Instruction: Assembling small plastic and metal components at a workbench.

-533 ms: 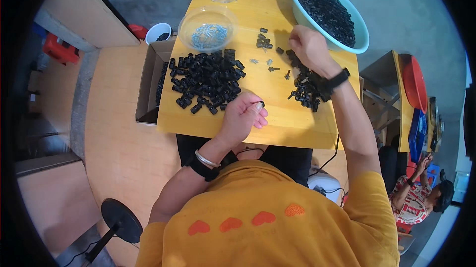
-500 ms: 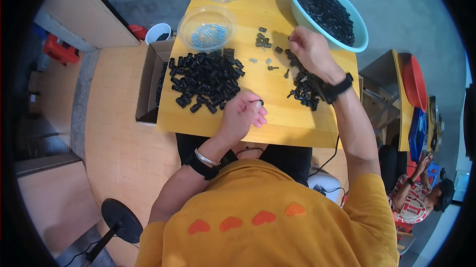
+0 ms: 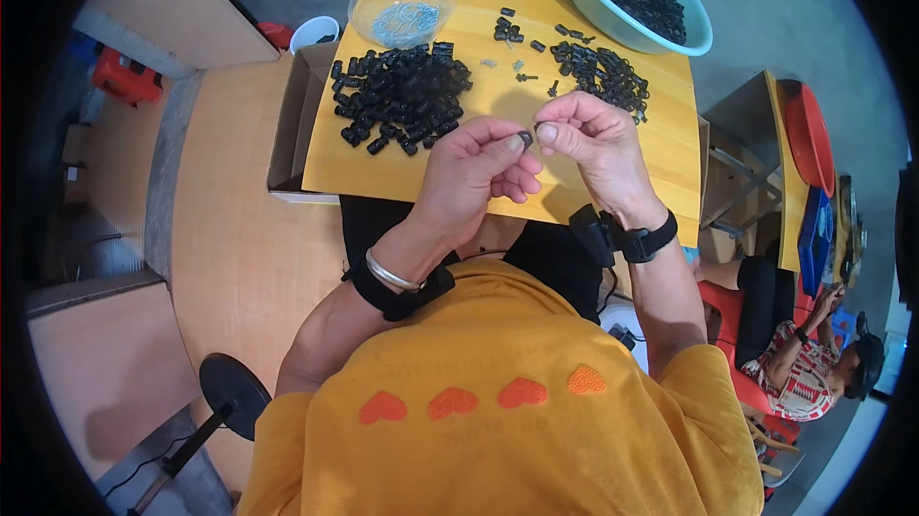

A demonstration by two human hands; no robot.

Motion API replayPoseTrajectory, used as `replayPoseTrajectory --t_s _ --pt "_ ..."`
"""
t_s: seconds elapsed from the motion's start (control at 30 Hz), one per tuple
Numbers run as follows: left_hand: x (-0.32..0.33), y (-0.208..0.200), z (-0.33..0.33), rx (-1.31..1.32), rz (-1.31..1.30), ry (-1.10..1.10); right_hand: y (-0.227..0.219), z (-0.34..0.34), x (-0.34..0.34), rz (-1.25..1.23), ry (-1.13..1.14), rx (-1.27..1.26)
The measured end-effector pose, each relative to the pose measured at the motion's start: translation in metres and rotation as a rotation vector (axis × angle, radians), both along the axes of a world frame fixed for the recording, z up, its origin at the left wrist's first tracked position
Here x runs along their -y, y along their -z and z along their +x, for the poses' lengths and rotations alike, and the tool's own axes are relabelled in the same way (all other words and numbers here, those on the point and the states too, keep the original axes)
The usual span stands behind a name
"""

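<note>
My left hand [image 3: 479, 167] pinches a small black plastic part [image 3: 526, 139] between thumb and forefinger. My right hand [image 3: 595, 141] is closed in a pinch right beside it; what its fingertips hold is too small to make out. Both hands are raised over the near edge of the yellow wooden table [image 3: 498, 109]. Beyond my left hand lies a big pile of black cylindrical parts [image 3: 397, 95]. Past my right hand is a heap of smaller black stemmed pieces [image 3: 603, 71].
A clear bowl of silvery pins [image 3: 404, 23] stands at the far left. At the far right is a light-blue basin [image 3: 697, 33] full of black parts. Several loose pieces [image 3: 507, 30] and tiny pins lie mid-table. Another person [image 3: 804, 372] sits at the right.
My right hand has come back from the far heap toward me and met my left hand. The left hand has turned and moved slightly right, still with its black part.
</note>
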State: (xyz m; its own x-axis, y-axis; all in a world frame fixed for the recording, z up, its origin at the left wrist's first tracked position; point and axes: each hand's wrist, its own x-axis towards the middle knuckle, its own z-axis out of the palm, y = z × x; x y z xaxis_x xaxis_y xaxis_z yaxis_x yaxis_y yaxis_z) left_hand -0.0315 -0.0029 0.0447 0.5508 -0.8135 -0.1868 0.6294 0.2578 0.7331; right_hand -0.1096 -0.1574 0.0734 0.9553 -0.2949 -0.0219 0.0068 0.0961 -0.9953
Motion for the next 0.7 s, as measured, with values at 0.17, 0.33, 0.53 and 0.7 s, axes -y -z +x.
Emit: replayPoseTrajectory --t_s 0.17,0.33,0.53,0.7 --pt "-0.002 -0.006 -0.003 0.007 -0.004 0.033 -0.005 -0.004 -0.007 -0.058 0.036 0.012" --pt "0.001 -0.01 -0.003 -0.003 0.009 0.052 -0.004 -0.005 -0.004 -0.061 0.045 0.003" --pt "0.0 -0.009 0.0 -0.005 0.017 0.043 -0.002 -0.003 -0.01 -0.078 0.085 0.002" --pt "0.001 -0.006 0.001 0.004 0.011 0.024 -0.001 0.0 -0.015 -0.432 0.12 0.136"
